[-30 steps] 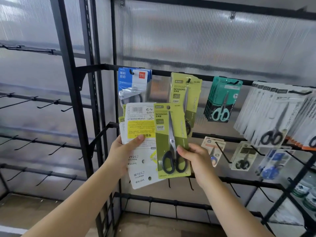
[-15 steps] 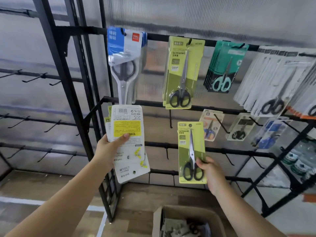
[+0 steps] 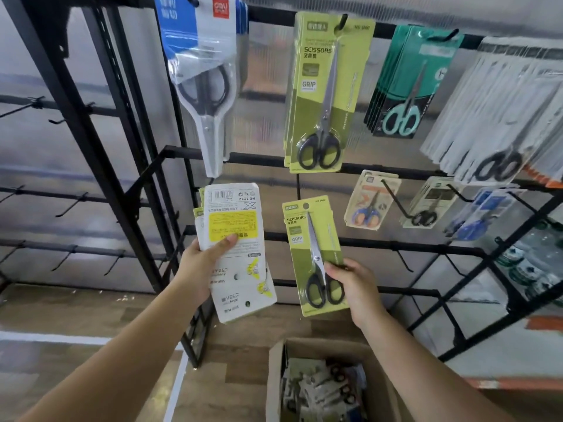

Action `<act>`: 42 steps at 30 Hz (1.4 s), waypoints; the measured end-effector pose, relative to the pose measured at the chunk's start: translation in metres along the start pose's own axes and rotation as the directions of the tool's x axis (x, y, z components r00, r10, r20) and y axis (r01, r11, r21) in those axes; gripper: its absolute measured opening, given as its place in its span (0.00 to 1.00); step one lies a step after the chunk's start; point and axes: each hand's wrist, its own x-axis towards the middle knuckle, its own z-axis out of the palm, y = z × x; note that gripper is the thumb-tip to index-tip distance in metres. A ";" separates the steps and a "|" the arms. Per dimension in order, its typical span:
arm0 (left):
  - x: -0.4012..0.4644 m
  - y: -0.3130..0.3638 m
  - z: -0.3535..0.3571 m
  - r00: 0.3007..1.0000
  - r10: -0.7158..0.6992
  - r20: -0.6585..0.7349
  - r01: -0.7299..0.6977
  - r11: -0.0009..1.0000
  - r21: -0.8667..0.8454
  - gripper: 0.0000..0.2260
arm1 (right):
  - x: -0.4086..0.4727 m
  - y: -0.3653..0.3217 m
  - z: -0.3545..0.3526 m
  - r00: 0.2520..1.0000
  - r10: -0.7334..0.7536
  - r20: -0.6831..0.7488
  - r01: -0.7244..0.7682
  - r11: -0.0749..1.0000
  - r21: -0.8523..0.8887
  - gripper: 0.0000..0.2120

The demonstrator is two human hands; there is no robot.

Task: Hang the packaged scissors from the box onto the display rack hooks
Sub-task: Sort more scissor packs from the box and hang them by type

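We pinch a green scissors pack [image 3: 313, 254] in our right hand [image 3: 355, 287], thumb across the card's lower front just beside the black handles, fingers behind it. Above that grip, the pack's top rises toward the display rack [image 3: 350, 170], where a larger matching green pack [image 3: 327, 92] already hangs from a hook [image 3: 341, 21] on the top bar. Our left hand [image 3: 202, 266] grips a stack of packs [image 3: 236, 248] held back side out, thumb pressing on the yellow label, fingers curled behind. Below both grips sits the open cardboard box [image 3: 274, 379] on the floor, with more packaged scissors inside. Right of the right hand's pack, other scissors packs hang on the rack's hooks.
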 end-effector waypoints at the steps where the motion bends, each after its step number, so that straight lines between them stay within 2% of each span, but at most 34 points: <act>1: 0.001 0.000 0.000 1.000 -0.006 0.012 0.006 1.000 -0.004 0.12 | 0.001 0.001 0.001 1.000 -0.011 0.004 0.011 1.000 -0.010 0.02; 6: 0.006 0.000 0.001 0.998 -0.029 0.058 0.029 1.000 -0.002 0.13 | 0.003 0.008 0.005 0.997 -0.083 0.001 0.083 0.995 -0.063 0.03; 10: 0.011 0.003 0.001 0.998 -0.044 0.055 0.044 0.999 -0.003 0.14 | 0.007 0.014 0.012 0.990 -0.142 -0.018 0.141 0.988 -0.065 0.08; 14: 0.013 0.004 0.002 0.996 -0.062 0.069 0.063 0.998 -0.018 0.16 | 0.013 0.021 0.014 0.994 -0.063 -0.084 0.066 0.997 0.038 0.06; 17: 0.015 0.005 0.002 0.992 -0.072 0.100 0.075 0.997 -0.017 0.21 | 0.016 0.028 0.013 0.987 0.034 -0.154 -0.010 0.988 0.154 0.05; 19: 0.018 0.004 0.004 0.991 -0.078 0.109 0.081 0.997 -0.019 0.23 | 0.016 0.031 0.012 0.982 0.046 -0.181 -0.023 0.991 0.128 0.07; 22: 0.022 0.001 0.006 0.990 -0.093 0.102 0.097 0.994 -0.040 0.20 | 0.013 0.033 0.011 0.988 -0.007 -0.156 0.016 0.998 0.055 0.13; 27: 0.026 -0.004 0.007 0.988 -0.126 0.091 0.130 0.991 -0.044 0.21 | 0.009 0.031 0.007 0.985 -0.052 -0.162 0.077 0.985 0.152 0.16; 32: 0.027 -0.005 0.007 0.987 -0.135 0.088 0.139 0.990 -0.038 0.16 | 0.004 0.034 0.002 0.990 -0.070 -0.124 0.086 0.988 0.131 0.14; 35: 0.027 -0.006 0.009 0.986 -0.139 0.091 0.142 0.989 -0.029 0.18 | 0.007 0.029 0.003 0.989 -0.096 -0.108 0.106 0.990 0.093 0.13; 42: 0.024 -0.009 0.011 0.987 -0.138 0.084 0.143 0.988 -0.051 0.12 | 0.016 0.022 0.012 0.992 -0.047 -0.114 0.051 0.998 0.030 0.10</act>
